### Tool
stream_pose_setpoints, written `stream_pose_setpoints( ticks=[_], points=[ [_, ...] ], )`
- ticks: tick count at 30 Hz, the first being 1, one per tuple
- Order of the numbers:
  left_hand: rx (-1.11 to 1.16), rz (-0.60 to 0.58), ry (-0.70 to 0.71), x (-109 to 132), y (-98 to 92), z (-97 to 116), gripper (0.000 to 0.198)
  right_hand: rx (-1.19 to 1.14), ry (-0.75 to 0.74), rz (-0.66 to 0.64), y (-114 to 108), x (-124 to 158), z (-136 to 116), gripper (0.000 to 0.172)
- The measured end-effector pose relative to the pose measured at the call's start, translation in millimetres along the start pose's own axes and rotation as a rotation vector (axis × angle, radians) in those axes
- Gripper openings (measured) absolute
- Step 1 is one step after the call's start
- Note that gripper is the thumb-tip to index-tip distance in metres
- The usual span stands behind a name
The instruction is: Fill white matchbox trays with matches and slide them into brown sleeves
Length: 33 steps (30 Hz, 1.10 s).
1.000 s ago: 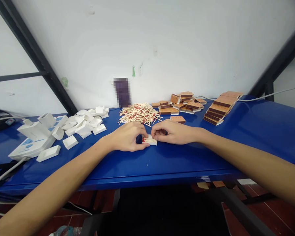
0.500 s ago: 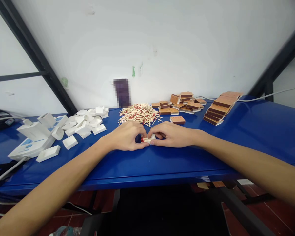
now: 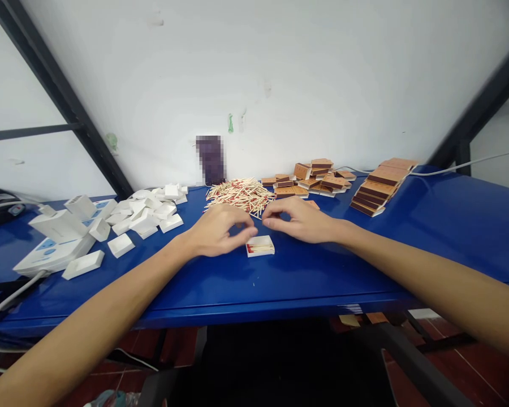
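Observation:
A small white tray filled with matches point(image 3: 260, 246) lies on the blue table point(image 3: 305, 271), with nothing gripping it. My left hand point(image 3: 218, 230) hovers just left of and behind it, fingers loosely curled and apart, thumb near the tray's left end. Just beyond the tray hangs my right hand point(image 3: 300, 219), fingers bent and empty. A pile of loose matches point(image 3: 240, 193) lies right behind both hands.
Empty white trays point(image 3: 146, 215) are heaped at the left, beside white and blue boxes point(image 3: 57, 240). Brown matchbox sleeves point(image 3: 316, 176) lie behind at the right, and a neat stack of them point(image 3: 382, 185) farther right. A cable point(image 3: 2, 311) hangs at the left edge.
Both hands have let go of the filled tray and lifted back toward the match pile. The tray now lies free on the table.

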<state>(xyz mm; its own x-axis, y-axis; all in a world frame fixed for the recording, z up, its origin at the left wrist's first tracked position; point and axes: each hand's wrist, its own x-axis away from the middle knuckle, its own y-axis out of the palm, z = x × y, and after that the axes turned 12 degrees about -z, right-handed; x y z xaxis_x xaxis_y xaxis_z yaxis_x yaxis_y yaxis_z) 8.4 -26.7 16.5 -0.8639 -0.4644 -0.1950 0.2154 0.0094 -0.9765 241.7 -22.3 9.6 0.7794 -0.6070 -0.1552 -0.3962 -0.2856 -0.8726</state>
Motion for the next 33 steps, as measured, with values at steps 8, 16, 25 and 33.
stream_pose_setpoints(
  ticks=[8, 16, 25, 33],
  points=[
    [-0.224, -0.021, -0.285, 9, -2.1, -46, 0.024, -0.147, 0.048, 0.115, 5, -6, 19, 0.015],
    [-0.267, -0.15, -0.163, 13, -4.9, -53, 0.027, 0.17, 0.05, 0.07, 18, -11, 24, 0.008],
    [-0.237, -0.157, -0.112, 10, 1.8, -57, 0.024, 0.324, 0.142, -0.056, 19, -24, 20, 0.024],
    [-0.133, -0.177, -0.125, 9, 1.6, -38, 0.02, 0.356, 0.026, -0.11, 20, -36, 11, 0.023]
  ],
)
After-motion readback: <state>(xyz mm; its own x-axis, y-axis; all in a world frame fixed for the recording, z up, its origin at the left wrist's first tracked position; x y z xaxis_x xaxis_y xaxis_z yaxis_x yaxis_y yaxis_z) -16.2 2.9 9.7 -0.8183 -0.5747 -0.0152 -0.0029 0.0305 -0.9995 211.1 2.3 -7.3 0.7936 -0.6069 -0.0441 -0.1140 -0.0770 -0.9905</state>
